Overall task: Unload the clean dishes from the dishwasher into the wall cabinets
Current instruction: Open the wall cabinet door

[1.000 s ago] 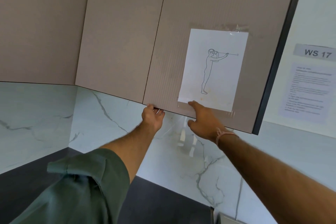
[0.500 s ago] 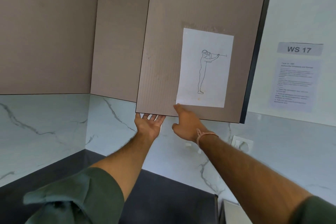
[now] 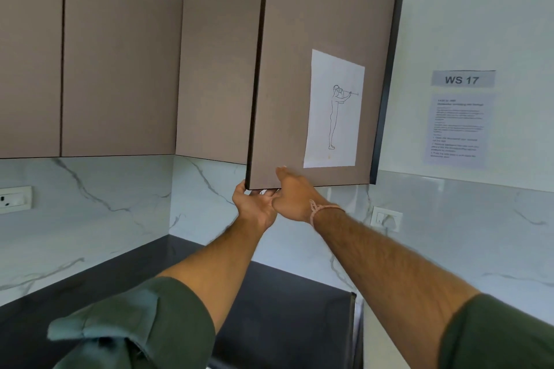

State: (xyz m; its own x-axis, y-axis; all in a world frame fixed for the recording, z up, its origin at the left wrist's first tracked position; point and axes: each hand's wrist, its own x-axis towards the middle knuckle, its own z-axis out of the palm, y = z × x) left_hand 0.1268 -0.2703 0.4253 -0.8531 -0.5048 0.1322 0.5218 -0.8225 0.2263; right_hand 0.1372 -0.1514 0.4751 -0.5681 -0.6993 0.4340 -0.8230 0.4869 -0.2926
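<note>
1. The door [image 3: 299, 69] of the wall cabinet stands angled out, with its dark edge showing.
2. The left hand [image 3: 254, 207] grips the door's lower left corner, fingers hooked behind it.
3. The right hand [image 3: 292, 201] pinches the door's bottom edge just beside the left hand, thumb on the face.
4. A paper [image 3: 332, 111] with a line drawing is stuck on the door.
5. A dark counter [image 3: 269, 293] lies below the door.

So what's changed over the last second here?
The door has swung open toward the person, pivoting on its right side. The left hand and right hand kept hold of its bottom edge and moved with it, now close together at the left corner. The drawing stays taped on; nothing was let go.
</note>
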